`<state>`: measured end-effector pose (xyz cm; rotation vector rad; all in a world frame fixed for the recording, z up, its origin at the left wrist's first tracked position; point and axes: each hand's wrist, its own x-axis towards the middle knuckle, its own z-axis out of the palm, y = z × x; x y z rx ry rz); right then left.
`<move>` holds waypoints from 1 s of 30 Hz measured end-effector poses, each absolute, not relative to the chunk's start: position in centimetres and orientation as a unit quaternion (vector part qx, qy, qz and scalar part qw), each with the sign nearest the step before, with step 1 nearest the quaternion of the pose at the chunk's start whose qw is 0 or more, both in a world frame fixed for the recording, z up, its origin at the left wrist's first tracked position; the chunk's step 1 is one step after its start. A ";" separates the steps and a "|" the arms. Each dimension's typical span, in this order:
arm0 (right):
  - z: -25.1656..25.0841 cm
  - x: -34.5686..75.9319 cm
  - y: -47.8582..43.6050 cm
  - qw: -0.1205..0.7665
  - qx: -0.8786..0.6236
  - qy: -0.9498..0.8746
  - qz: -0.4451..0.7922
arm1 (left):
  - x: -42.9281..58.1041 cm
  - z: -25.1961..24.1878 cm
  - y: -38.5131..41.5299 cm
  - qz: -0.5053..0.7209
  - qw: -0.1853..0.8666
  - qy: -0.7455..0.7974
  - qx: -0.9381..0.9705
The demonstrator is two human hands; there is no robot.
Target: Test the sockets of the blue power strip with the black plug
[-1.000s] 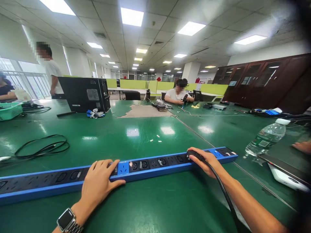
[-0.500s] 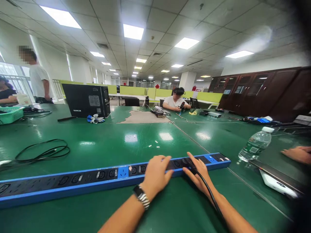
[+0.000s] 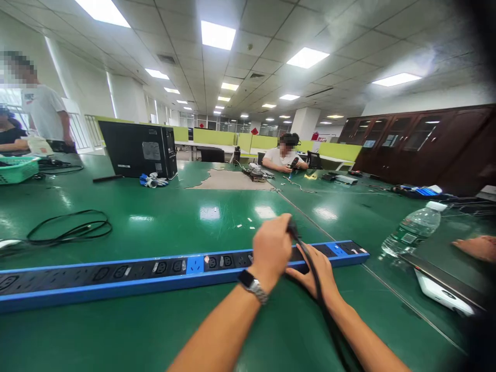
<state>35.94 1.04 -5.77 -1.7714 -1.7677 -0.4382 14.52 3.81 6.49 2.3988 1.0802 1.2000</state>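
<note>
A long blue-and-black power strip [image 3: 147, 274] lies across the green table in front of me, its sockets facing up. My left hand [image 3: 272, 247], with a watch on the wrist, is closed around the plug [image 3: 291, 227] of a thick black power cord [image 3: 318, 289]. The plug is held above the strip, and its prongs are hidden. Behind the cord, my right hand [image 3: 318, 274] grips the strip near its right end, thumb on the near edge. From the plug, the cord runs down over my right hand and forearm.
A water bottle [image 3: 413, 230] stands right of the strip, near a phone [image 3: 444, 292] and another person's hand [image 3: 476, 248]. A thin coiled cable [image 3: 72, 230] lies left. Farther back are a black computer case [image 3: 135, 147], gloves [image 3: 154, 180] and a seated person [image 3: 284, 155].
My left hand has moved right and up from the strip and taken hold of the plug. My right hand has let go of the plug and now holds the strip.
</note>
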 end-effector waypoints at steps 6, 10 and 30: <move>-6.3 36.2 1.2 0.284 -0.673 -0.662 -0.168 | 3.8 3.2 5.4 0.320 0.161 0.411 0.838; -6.1 36.1 1.1 0.288 -0.673 -0.662 -0.159 | 3.1 1.9 4.4 0.275 0.161 0.383 0.867; -3.0 32.2 -0.5 0.340 -0.622 -0.701 -0.079 | 4.3 2.5 4.5 0.224 0.099 0.373 0.895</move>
